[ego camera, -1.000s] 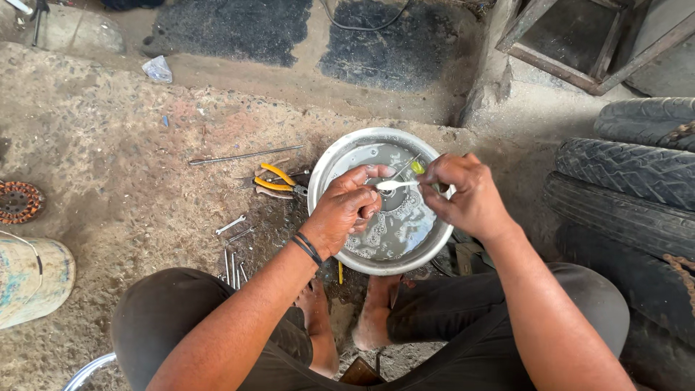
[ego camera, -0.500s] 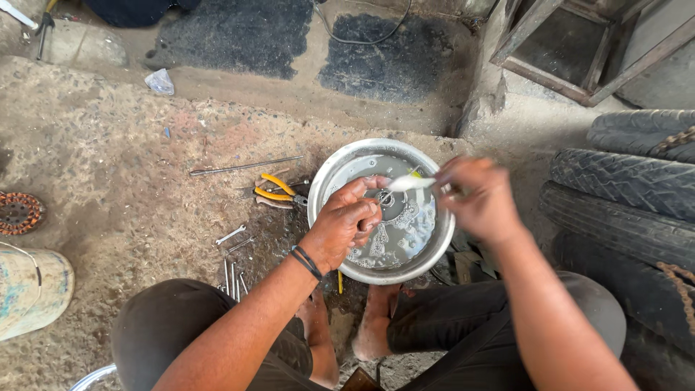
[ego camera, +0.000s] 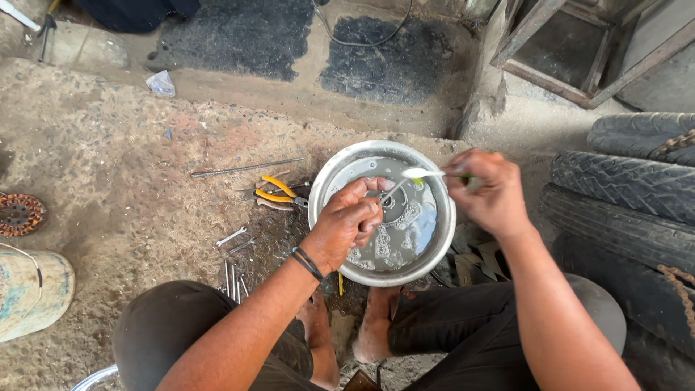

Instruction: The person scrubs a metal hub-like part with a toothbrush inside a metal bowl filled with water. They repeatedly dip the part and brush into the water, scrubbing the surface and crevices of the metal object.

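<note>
Both hands closed: left hand [ego camera: 350, 224] on small part [ego camera: 387, 200], right hand [ego camera: 486, 192] gripping toothbrush [ego camera: 422, 173]

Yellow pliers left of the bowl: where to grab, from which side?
Grip the pliers by the two yellow handles, coming from the left. The handles splay out leftward on open ground; the jaw end points at the bowl, too close to its rim.

right hand [ego camera: 491, 192] shifted right, brush [ego camera: 427, 173] raised
</note>
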